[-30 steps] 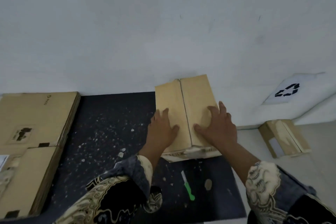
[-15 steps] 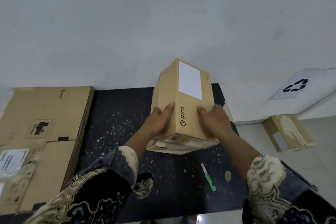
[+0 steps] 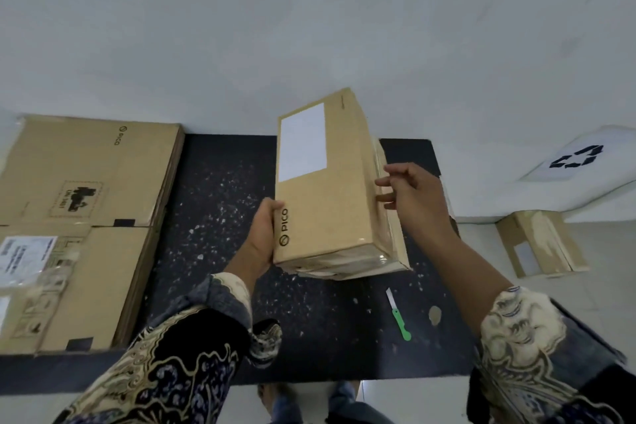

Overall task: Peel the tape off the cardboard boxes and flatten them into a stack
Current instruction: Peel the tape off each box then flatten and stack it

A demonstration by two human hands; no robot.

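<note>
At the near edge of the dark speckled counter [image 3: 220, 203] two patterned sleeves reach forward, and between them a small green-handled knife [image 3: 399, 315] lies with its blade pointing away, close enough to be taken up for cutting tape. Just beyond it, the PICO cardboard box [image 3: 330, 203] is tipped up on its long side near the counter's middle, its white label facing the camera and its near end still wrapped in glossy clear tape [image 3: 344, 260]. The left hand [image 3: 263, 237] clasps the box's left near edge, its grip closed on the cardboard, probably to steady it on that tilt. The right hand [image 3: 413, 198] hovers just beside the box's right face with loosely spread fingers, grip open and holding nothing; it looks poised to find a tape edge along that taped side. To the left, flattened cardboard boxes [image 3: 89, 189] lie in a stack on the counter, likely where this one goes once it is stripped and collapsed. Farther right, on the floor, another small box [image 3: 540, 243] waits, and behind it a white bin [image 3: 581, 162] bears a recycling mark.
</note>
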